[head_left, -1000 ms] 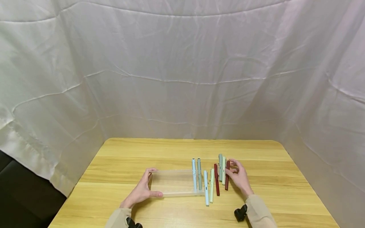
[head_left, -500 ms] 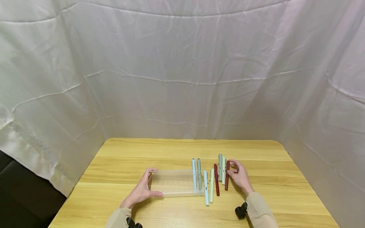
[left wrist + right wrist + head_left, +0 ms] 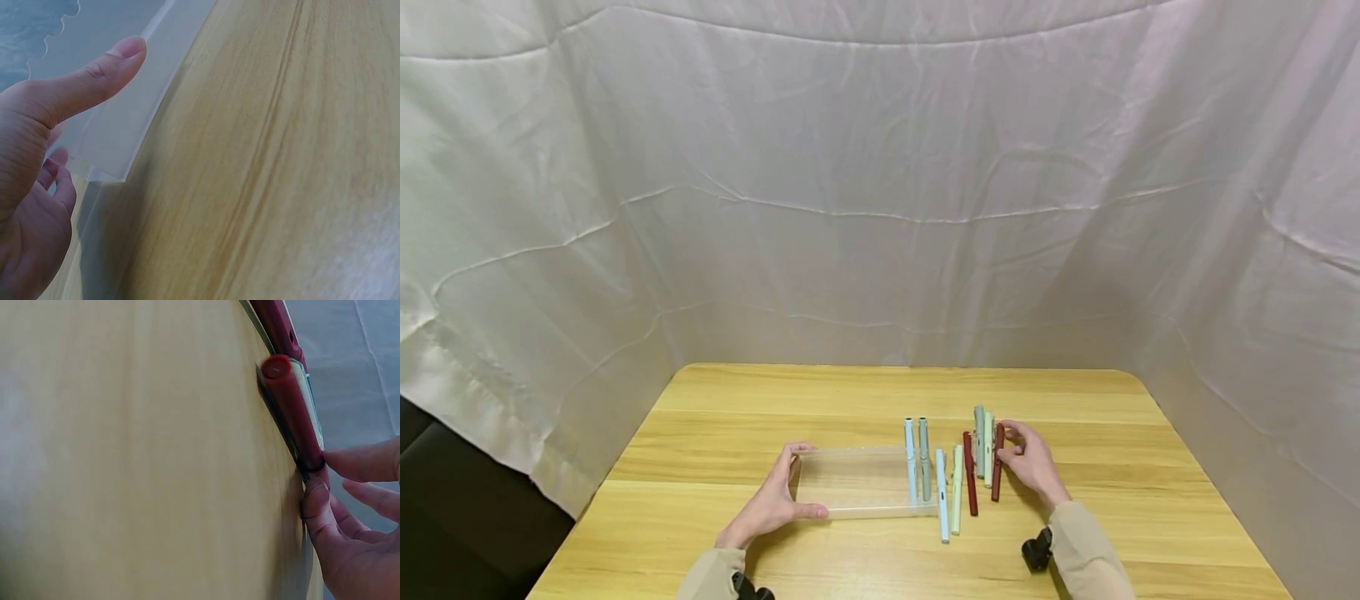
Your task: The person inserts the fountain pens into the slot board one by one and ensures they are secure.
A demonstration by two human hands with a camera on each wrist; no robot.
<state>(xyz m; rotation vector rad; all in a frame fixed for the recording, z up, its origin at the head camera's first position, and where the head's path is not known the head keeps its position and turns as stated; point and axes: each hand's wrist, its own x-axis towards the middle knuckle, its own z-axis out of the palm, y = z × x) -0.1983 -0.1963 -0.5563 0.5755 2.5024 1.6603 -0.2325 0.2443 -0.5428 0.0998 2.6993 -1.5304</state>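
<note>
My left hand (image 3: 775, 496) grips the left end of a clear plastic tray (image 3: 857, 479), thumb on its front side and fingers at the back. Scalloped notches show on the tray (image 3: 119, 134) in the left wrist view. A light blue pen (image 3: 912, 462) and a grey-blue pen (image 3: 924, 462) lie across its right end. With thumb and fingertips, my right hand (image 3: 1030, 462) pinches the rightmost dark red pen (image 3: 997, 462); the right wrist view shows this red pen (image 3: 292, 409) end-on. Close beside it lie a pale green pen (image 3: 988, 450) and a grey-green pen (image 3: 979, 442).
Between the tray and that group lie another light blue pen (image 3: 942, 496), another pale green pen (image 3: 957, 490) and another dark red pen (image 3: 971, 473). The wooden table (image 3: 760, 408) is enclosed by a pale curtain (image 3: 880, 275) at the back and sides.
My right wrist has shifted slightly to the right, and the thumb has moved a little along with it. The left hand, tray and pens look unmoved.
</note>
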